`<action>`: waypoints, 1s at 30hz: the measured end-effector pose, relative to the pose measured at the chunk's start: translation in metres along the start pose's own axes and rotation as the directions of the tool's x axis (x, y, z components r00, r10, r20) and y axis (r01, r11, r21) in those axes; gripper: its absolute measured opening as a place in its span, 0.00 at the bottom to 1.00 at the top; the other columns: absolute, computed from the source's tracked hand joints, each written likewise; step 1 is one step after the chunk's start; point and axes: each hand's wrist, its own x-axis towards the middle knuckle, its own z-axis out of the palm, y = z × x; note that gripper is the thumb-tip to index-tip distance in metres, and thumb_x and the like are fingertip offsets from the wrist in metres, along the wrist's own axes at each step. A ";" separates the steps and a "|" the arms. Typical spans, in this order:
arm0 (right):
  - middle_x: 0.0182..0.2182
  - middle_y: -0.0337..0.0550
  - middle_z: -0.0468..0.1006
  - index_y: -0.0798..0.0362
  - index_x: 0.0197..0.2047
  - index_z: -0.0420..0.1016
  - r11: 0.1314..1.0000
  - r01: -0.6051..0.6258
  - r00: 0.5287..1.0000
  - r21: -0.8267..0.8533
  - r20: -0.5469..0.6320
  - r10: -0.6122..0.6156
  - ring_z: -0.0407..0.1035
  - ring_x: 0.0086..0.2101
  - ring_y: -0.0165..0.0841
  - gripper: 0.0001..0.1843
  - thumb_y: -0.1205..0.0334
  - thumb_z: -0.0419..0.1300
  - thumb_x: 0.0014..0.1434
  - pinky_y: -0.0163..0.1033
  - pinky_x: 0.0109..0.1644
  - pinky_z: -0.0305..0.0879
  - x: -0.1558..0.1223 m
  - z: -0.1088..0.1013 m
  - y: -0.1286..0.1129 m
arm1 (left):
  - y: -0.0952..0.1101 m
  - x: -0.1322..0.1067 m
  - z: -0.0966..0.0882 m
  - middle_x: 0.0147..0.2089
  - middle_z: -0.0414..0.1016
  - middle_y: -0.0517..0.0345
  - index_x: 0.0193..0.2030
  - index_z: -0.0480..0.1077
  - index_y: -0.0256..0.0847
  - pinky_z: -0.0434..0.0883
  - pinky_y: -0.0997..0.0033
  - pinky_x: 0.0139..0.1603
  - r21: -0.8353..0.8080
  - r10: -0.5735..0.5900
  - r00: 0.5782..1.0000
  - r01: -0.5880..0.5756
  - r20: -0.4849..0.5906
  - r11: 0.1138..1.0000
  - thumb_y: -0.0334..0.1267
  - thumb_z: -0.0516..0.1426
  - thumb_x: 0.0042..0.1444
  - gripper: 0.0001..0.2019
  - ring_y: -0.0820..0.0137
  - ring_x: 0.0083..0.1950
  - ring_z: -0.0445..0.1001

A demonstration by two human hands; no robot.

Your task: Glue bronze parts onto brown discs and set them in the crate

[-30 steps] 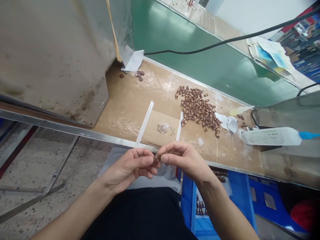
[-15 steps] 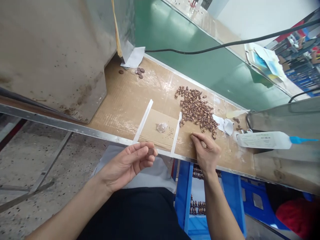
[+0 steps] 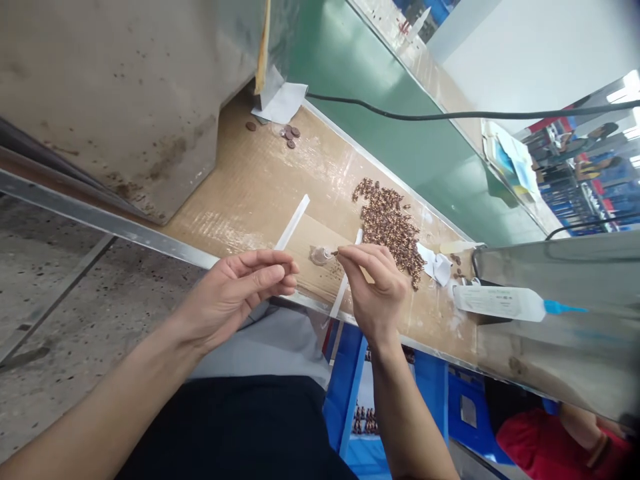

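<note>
Right hand (image 3: 377,293) now at clear blob (image 3: 319,255), grip pinched on dark bit (image 3: 335,253); left hand (image 3: 240,293) curled, hold unclear.

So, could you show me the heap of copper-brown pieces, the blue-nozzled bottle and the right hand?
Heap of copper-brown pieces (image 3: 393,228): head view, middle of the heap.
Blue-nozzled bottle (image 3: 500,303): head view, its whitish body.
Right hand (image 3: 378,290): head view, middle of the hand.
</note>
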 end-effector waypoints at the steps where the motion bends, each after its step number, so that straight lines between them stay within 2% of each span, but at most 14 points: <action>1: 0.44 0.40 0.92 0.40 0.49 0.91 1.000 0.025 1.000 -0.004 -0.002 -0.025 0.84 0.46 0.42 0.09 0.63 0.68 0.77 0.54 0.55 0.82 0.000 0.002 0.001 | -0.001 0.000 0.000 0.48 0.90 0.50 0.48 0.90 0.43 0.86 0.74 0.50 0.008 0.005 1.000 -0.005 0.000 1.000 0.39 0.78 0.60 0.11 0.67 0.44 0.88; 10: 0.46 0.41 0.91 0.40 0.52 0.90 0.988 0.128 0.990 -0.085 0.062 -0.123 0.81 0.46 0.43 0.13 0.69 0.67 0.77 0.53 0.56 0.80 -0.005 0.006 0.003 | -0.008 -0.001 0.000 0.50 0.90 0.54 0.52 0.89 0.44 0.85 0.73 0.53 -0.026 0.029 0.999 -0.028 0.044 0.999 0.39 0.77 0.63 0.12 0.69 0.44 0.88; 17: 0.46 0.41 0.91 0.39 0.53 0.90 0.982 0.145 0.988 -0.117 0.074 -0.137 0.81 0.46 0.43 0.13 0.67 0.66 0.78 0.54 0.56 0.80 -0.003 0.005 0.000 | -0.008 -0.001 0.001 0.47 0.90 0.53 0.49 0.90 0.40 0.83 0.75 0.54 -0.016 0.050 0.998 -0.049 0.043 0.999 0.39 0.77 0.63 0.10 0.70 0.45 0.87; 30: 0.44 0.42 0.91 0.44 0.51 0.89 0.958 0.228 0.974 -0.172 0.046 -0.223 0.82 0.44 0.41 0.12 0.71 0.68 0.75 0.51 0.53 0.82 -0.001 0.008 -0.003 | -0.008 0.000 0.003 0.50 0.91 0.52 0.51 0.90 0.42 0.83 0.74 0.54 -0.038 0.059 0.996 -0.057 0.068 0.998 0.38 0.76 0.63 0.10 0.70 0.45 0.88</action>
